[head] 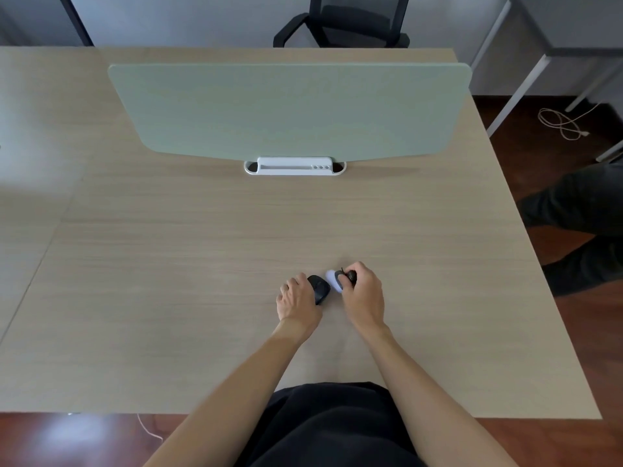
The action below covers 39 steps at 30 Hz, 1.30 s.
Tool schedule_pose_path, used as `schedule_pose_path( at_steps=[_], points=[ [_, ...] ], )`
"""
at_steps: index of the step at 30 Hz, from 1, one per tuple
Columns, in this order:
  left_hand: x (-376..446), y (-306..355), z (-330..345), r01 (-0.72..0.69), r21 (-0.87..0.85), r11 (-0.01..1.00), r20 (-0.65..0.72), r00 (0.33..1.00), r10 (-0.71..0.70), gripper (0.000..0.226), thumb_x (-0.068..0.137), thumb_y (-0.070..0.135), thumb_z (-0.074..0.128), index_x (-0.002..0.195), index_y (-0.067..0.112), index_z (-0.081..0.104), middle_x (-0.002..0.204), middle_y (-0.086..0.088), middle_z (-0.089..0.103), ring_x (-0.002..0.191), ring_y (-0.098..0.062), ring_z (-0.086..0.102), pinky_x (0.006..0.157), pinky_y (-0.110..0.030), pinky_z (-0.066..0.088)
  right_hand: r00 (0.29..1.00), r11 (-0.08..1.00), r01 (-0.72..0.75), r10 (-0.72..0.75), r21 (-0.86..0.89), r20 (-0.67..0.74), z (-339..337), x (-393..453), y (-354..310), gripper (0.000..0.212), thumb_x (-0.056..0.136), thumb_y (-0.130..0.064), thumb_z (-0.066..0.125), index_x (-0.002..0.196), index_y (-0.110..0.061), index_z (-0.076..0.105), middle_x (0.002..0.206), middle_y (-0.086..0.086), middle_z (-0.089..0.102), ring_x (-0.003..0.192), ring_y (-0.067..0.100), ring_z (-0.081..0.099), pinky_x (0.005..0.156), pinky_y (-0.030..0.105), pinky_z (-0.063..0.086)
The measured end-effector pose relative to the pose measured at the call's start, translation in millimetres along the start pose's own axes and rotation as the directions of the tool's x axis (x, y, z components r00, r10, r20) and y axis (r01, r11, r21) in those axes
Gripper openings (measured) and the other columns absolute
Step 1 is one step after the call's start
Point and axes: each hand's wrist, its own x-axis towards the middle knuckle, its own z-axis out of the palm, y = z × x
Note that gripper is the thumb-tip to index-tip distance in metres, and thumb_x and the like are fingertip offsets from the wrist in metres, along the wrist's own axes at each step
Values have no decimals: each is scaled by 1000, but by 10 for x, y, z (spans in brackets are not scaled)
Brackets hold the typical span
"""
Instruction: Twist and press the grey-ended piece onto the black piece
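My left hand (298, 298) holds a black computer mouse (320, 288) against the wooden desk (168, 264), fingers curled over its left side. Just to the right, my right hand (362, 294) grips a small dark object (350, 275) with a thin black cord end sticking up. A pale white rounded piece (333, 279) lies between the two hands, touching the right thumb; what it is I cannot tell. Both hands sit close together near the middle front of the desk.
A pale green divider panel (290, 109) stands across the desk's far half, with a white cable tray (295, 166) at its base. A black office chair (344, 21) is behind it. Another person's dark trouser legs (580, 224) stand at the right. A white cable (561, 123) lies on the floor.
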Motion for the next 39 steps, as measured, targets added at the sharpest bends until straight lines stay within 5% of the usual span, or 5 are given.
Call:
schedule_pose_path(
  at_steps=[5, 20, 30, 33, 39],
  points=[
    [-22, -112, 13, -80, -53, 995, -8, 997, 79, 42, 78, 15, 67, 115, 9, 47, 116, -7, 52, 108, -27, 49, 85, -33, 43, 994, 978, -44, 22, 206, 109, 14, 11, -95, 10, 87, -12, 62, 77, -9, 60, 68, -4, 55, 66, 13, 50, 59, 21, 40],
    [-95, -366, 24, -206, -258, 944, -95, 978, 188, 84, 68, -21, 46, 146, 8, 28, 148, -9, 31, 133, -28, 36, 108, -38, 37, 994, 1000, -4, 3, 7, 110, 22, -50, 69, 16, 89, -19, 61, 75, -16, 53, 68, -4, 56, 66, 14, 52, 56, 32, 41],
    [-171, -162, -46, 179, -222, 958, -31, 981, -191, 90, 78, 55, 66, 143, 8, 25, 130, -16, 32, 119, -36, 37, 97, -38, 39, 986, 991, 124, -129, 52, 102, 68, -82, 41, 13, 89, -17, 64, 79, -15, 56, 69, -5, 56, 67, 13, 52, 57, 29, 43],
    [-159, -162, 37, 131, -278, 952, -27, 989, -145, 86, 82, 47, 67, 143, 4, 25, 128, -18, 34, 115, -37, 40, 101, -36, 35, 989, 986, 136, -129, -99, 76, 81, -51, 105, 13, 92, -20, 62, 82, -17, 54, 75, -3, 58, 74, 20, 54, 58, 35, 45],
    [-116, -196, 20, 6, -378, 926, -56, 998, -30, 79, 79, 19, 74, 143, 9, 28, 133, -12, 38, 123, -32, 38, 105, -36, 35, 995, 987, 86, -91, 136, 30, 41, -69, 6, 11, 87, -17, 64, 79, -15, 58, 67, -6, 56, 64, 13, 53, 61, 30, 45]
  ],
)
